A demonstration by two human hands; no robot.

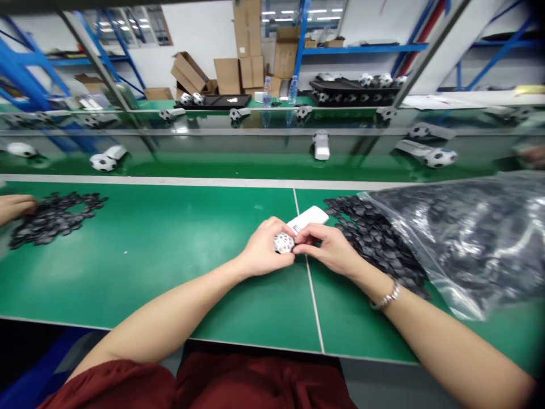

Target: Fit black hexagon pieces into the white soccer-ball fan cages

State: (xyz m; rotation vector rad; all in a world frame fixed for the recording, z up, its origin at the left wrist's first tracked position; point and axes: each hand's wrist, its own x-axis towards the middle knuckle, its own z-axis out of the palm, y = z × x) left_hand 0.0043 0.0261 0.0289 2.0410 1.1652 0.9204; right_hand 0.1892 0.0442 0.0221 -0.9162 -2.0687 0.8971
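A white ball-shaped part with openwork holes (283, 242) sits in my left hand (267, 250), whose thumb and fingers curl round it. From it a flat white handle (313, 217) extends to the upper right, over the green tabletop. My right hand (326, 247) is at the ball's right side, its thumb and forefinger pinched together against it. Whatever lies between those fingertips is too small and covered to make out. To the right of my right hand spreads a pile of small black pieces (378, 238).
A clear plastic bag (481, 227) full of black pieces lies at the right. Another person's hand (16, 208) touches a second black pile (59, 216) at left. Beyond the white strip, football-patterned items (321, 145) rest on a green conveyor (213, 159). Black trays (357, 90) stand behind.
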